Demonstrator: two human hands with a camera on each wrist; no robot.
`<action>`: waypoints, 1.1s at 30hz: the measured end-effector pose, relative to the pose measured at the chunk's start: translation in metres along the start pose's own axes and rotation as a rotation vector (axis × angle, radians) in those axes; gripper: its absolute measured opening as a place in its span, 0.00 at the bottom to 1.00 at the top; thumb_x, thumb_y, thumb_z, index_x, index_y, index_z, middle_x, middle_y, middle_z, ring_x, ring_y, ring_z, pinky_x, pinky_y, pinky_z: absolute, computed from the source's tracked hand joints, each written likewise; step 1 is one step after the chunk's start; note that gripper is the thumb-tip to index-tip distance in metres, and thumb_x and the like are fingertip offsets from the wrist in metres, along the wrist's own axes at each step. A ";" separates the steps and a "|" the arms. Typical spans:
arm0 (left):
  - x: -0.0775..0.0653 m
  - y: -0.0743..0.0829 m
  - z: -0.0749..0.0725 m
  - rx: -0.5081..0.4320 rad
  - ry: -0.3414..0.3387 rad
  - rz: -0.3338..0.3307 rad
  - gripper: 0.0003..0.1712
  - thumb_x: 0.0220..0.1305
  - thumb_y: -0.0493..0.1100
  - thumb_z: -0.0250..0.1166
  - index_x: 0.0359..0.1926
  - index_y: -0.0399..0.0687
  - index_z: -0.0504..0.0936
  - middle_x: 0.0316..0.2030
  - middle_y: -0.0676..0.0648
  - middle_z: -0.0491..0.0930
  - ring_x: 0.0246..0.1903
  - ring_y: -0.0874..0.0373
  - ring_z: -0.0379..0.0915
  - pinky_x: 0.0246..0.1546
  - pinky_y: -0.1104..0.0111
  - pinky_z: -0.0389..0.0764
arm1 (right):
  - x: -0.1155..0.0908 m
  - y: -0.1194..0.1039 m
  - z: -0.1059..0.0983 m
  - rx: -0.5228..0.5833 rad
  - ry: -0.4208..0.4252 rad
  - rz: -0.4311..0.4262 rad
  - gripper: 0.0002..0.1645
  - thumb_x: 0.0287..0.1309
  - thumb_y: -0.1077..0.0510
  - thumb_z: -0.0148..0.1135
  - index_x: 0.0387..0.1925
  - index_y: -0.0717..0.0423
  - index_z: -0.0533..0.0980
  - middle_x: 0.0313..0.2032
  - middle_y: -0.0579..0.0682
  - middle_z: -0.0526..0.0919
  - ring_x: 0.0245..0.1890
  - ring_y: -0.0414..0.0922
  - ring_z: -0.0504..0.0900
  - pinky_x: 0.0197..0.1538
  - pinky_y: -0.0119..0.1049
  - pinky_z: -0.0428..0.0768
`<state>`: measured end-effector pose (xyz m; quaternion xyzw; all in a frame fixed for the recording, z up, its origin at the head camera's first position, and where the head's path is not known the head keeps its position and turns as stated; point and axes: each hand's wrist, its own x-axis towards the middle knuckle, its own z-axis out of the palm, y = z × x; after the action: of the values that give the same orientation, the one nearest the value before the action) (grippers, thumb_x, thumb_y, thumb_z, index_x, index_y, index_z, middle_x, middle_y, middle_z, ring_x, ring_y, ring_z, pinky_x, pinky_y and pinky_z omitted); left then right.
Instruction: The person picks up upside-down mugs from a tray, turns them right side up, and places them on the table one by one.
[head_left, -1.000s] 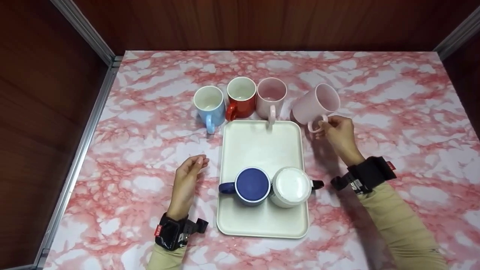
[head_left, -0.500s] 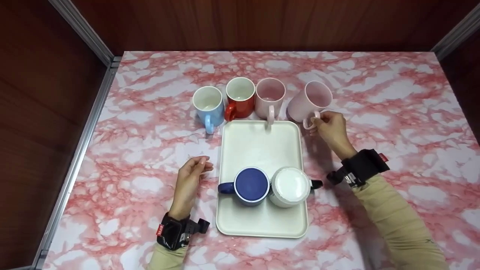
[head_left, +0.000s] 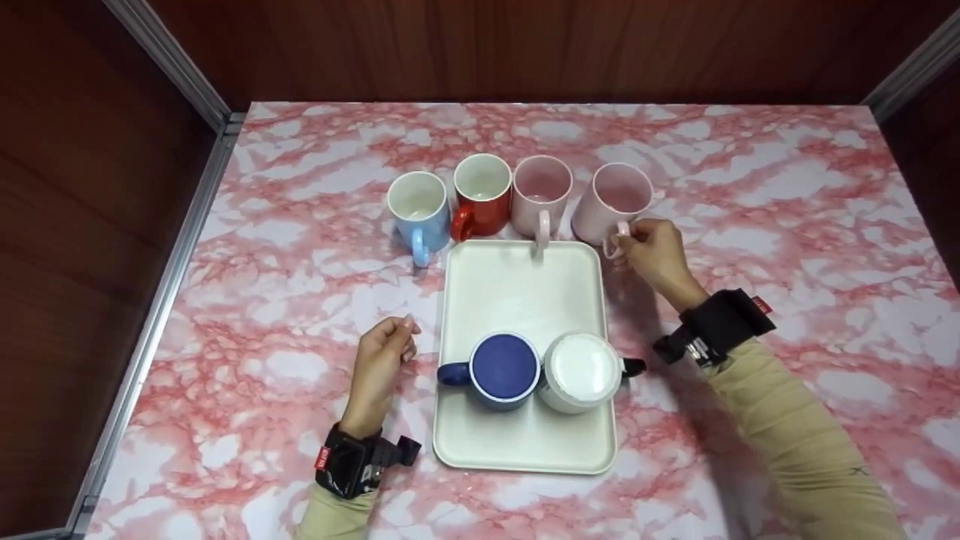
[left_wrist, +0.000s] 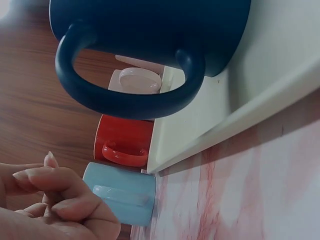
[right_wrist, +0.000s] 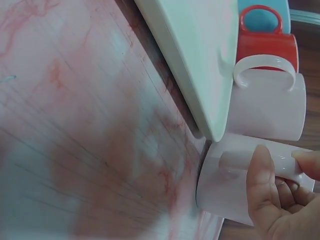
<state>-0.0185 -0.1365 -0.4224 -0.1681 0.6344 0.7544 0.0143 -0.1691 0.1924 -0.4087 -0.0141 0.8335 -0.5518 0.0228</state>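
With thumb and fingers my right hand [head_left: 654,253] pinches the handle of a pale pink mug [head_left: 596,214], near the tray's far right corner. That mug stands nearly upright, its mouth facing up. A second pink mug [head_left: 540,206] is just to its left, then a red mug [head_left: 495,210] and a light blue mug [head_left: 427,225]. Left of the tray, my left hand [head_left: 377,367] hovers with loosely curled fingers and nothing in them. Closest to it is a dark blue mug [left_wrist: 150,30] on the tray, its handle pointing left.
A cream rectangular tray [head_left: 525,450] lies in the middle of the pink marbled table [head_left: 247,315]. Beside the dark blue mug on it is a white mug [head_left: 581,371] with a black handle pointing right. Dark wooden panels [head_left: 525,52] stand behind and at the sides.
My right hand has moved left with the pink mug, which has gone from tilted to nearly upright. My left hand has shifted slightly, its fingers curling a little more.
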 end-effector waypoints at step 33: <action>0.000 -0.002 0.001 0.033 0.013 0.011 0.15 0.66 0.40 0.54 0.44 0.29 0.75 0.30 0.44 0.78 0.34 0.52 0.75 0.38 0.62 0.73 | -0.012 0.007 -0.014 0.124 -0.083 -0.028 0.23 0.55 0.73 0.53 0.54 0.75 0.66 0.45 0.69 0.73 0.32 0.38 0.78 0.35 0.31 0.79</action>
<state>-0.0182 -0.1355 -0.4242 -0.1689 0.6477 0.7429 0.0088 -0.1577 0.2089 -0.4090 -0.0471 0.7959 -0.6015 0.0503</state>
